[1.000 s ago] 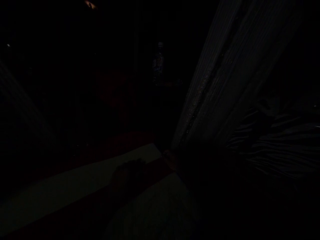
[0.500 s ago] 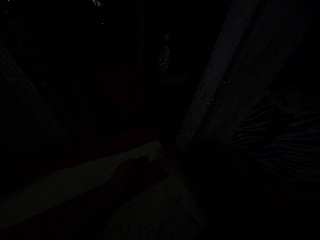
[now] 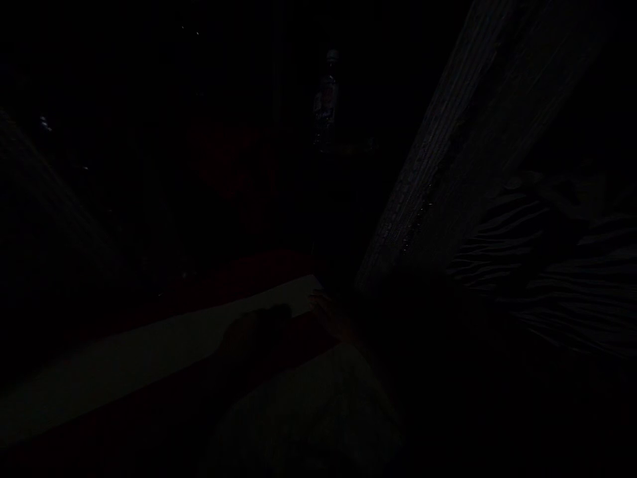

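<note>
The view is very dark. A long pale strip (image 3: 149,352) lies slantwise over a dark red surface (image 3: 279,265). My left hand (image 3: 239,335) is a dim shape over the strip, and its fingers look curled. A black shape (image 3: 276,313) reaches from it toward the strip's right end; I cannot make out what it is. At that right end is my right hand (image 3: 332,317), with fingers stretched out and their tips at the strip's edge. Below both hands is a pale, cloth-like area (image 3: 308,411).
A thick ridged wooden post (image 3: 428,153) leans on the right, and a fainter beam (image 3: 50,179) slants on the left. A bottle with a pale cap (image 3: 326,99) stands farther back. Striped fabric (image 3: 572,265) shows at the right.
The view has shifted slightly, so the bottle sits a little higher. The orange glow at the top left is gone from view. Both hands keep nearly the same places on the strip.
</note>
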Tool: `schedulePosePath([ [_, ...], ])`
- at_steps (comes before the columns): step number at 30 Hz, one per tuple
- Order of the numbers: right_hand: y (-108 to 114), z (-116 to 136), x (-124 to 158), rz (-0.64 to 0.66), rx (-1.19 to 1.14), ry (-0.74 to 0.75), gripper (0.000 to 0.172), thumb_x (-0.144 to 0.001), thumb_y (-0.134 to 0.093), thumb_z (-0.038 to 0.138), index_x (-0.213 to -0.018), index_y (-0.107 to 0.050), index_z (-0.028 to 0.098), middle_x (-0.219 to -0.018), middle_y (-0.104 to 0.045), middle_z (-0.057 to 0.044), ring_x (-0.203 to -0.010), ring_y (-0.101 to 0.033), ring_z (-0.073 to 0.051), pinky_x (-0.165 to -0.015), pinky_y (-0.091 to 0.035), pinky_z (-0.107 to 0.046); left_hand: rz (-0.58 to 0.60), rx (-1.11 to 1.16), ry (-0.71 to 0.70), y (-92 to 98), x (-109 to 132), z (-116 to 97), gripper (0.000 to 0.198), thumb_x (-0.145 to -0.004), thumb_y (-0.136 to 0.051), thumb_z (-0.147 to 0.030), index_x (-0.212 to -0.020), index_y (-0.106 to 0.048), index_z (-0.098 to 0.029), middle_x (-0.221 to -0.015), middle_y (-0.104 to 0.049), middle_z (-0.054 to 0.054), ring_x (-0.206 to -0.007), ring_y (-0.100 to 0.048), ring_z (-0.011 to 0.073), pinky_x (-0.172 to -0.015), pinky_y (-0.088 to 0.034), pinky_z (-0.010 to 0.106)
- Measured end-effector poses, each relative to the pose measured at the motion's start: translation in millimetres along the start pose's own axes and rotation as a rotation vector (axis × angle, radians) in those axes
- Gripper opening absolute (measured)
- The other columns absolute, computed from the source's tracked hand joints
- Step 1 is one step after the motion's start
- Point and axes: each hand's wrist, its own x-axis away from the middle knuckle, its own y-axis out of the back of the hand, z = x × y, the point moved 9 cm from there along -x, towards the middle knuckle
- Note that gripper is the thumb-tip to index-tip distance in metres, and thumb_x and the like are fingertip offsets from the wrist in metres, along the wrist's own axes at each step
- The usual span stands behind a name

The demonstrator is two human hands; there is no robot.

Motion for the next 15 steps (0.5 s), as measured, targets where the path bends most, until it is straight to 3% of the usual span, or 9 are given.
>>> schedulePosePath([
  [4, 10.9, 21.6, 0.2, 0.010, 0.054, 0.017, 0.043, -0.108, -0.038, 0.042, -0.139, -0.060, 0.024, -0.154, -0.052, -0.009, -0.147, -0.041, -0.028, -0.125, -0.013, -0.063, 0.001, -0.035, -0.011, 2.0, -0.2, -5.8, 0.047, -0.101, -0.046, -0.050, -0.143, -0.061, -0.033, -0.115, -0.074, 0.009, -0.098, -0.073, 0.0280, -0.084, -0.053, 0.036],
  [6, 17.0, 40.9, 4.8, 0.020, 0.065, 0.054, 0.047, -0.108, -0.037, 0.045, -0.149, -0.052, 0.026, -0.161, -0.042, -0.007, -0.152, -0.032, -0.029, -0.125, -0.006, -0.065, -0.006, -0.042, -0.048, 2.8, 0.1, -12.5, 0.046, -0.104, -0.041, -0.044, -0.144, -0.060, -0.031, -0.120, -0.073, 0.009, -0.102, -0.071, 0.0271, -0.089, -0.053, 0.037],
  [10, 17.1, 74.7, 23.1, 0.098, 0.142, 0.180, 0.055, -0.107, -0.035, 0.052, -0.158, -0.039, 0.030, -0.165, -0.033, -0.003, -0.154, -0.027, -0.028, -0.127, -0.016, -0.056, -0.019, -0.045, -0.183, -5.4, 13.8, -29.5, 0.048, -0.103, -0.049, -0.043, -0.148, -0.056, -0.025, -0.144, -0.061, 0.009, -0.127, -0.061, 0.0264, -0.109, -0.045, 0.038],
  [12, 12.9, 79.4, 31.3, 0.132, 0.204, 0.220, 0.057, -0.107, -0.035, 0.053, -0.159, -0.038, 0.029, -0.165, -0.033, -0.003, -0.153, -0.029, -0.028, -0.126, -0.020, -0.056, -0.021, -0.061, -0.214, -13.7, 27.9, -30.0, 0.057, -0.102, -0.053, -0.045, -0.155, -0.047, -0.024, -0.158, -0.047, 0.009, -0.143, -0.047, 0.0299, -0.121, -0.031, 0.047],
  [15, 7.7, 76.3, 36.3, 0.143, 0.219, 0.251, 0.054, -0.107, -0.035, 0.051, -0.158, -0.039, 0.030, -0.165, -0.033, -0.002, -0.153, -0.031, -0.028, -0.126, -0.021, -0.057, -0.102, -0.158, -0.233, -14.6, 55.9, -18.4, 0.059, -0.107, -0.045, -0.043, -0.162, -0.033, -0.025, -0.166, -0.030, 0.007, -0.153, -0.029, 0.0324, -0.126, -0.010, 0.057],
])
